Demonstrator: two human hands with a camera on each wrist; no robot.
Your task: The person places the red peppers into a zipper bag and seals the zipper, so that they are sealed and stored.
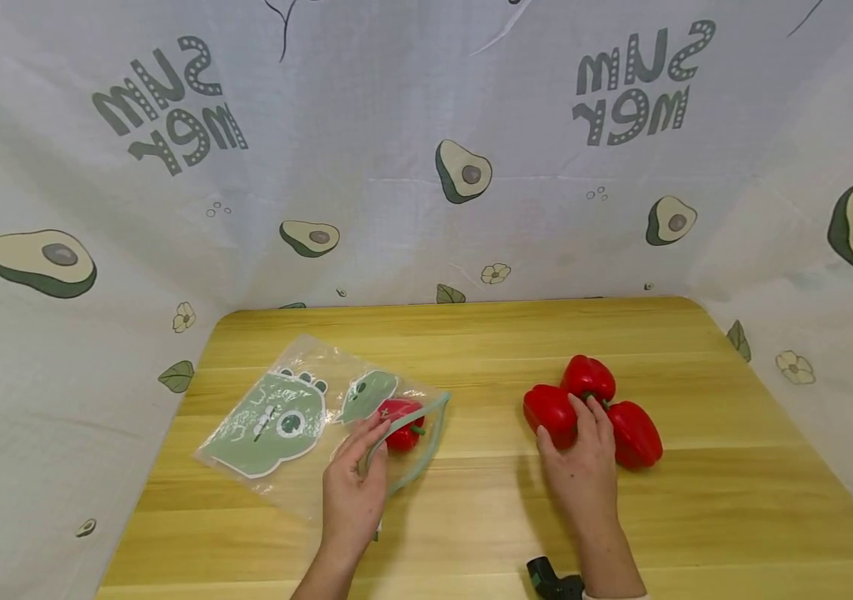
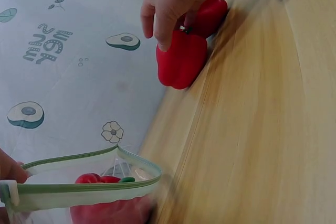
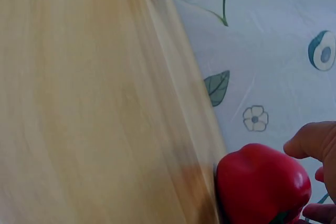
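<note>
A clear zip bag [image 1: 299, 483] printed with green cartoon shapes lies on the left, its green-edged mouth spread toward the right. Inside, near that mouth, is a red bell pepper [image 1: 400, 437] with a green stem. My left hand [image 1: 355, 492] pinches the bag's rim [image 2: 89, 186]. On the right, my right hand [image 1: 584, 467] reaches over the nearest left pepper [image 1: 550, 414], thumb and fingers spread about it and fingertips right at its skin. Two more red bell peppers sit beside it, a back pepper [image 1: 589, 377] and a right pepper [image 1: 635, 435].
A wooden table [image 1: 471, 517] carries everything. Behind and beside it hangs a pale cloth [image 1: 381, 108] printed with avocados and lettering. A black device [image 1: 552, 581] shows by the right wrist at the near edge.
</note>
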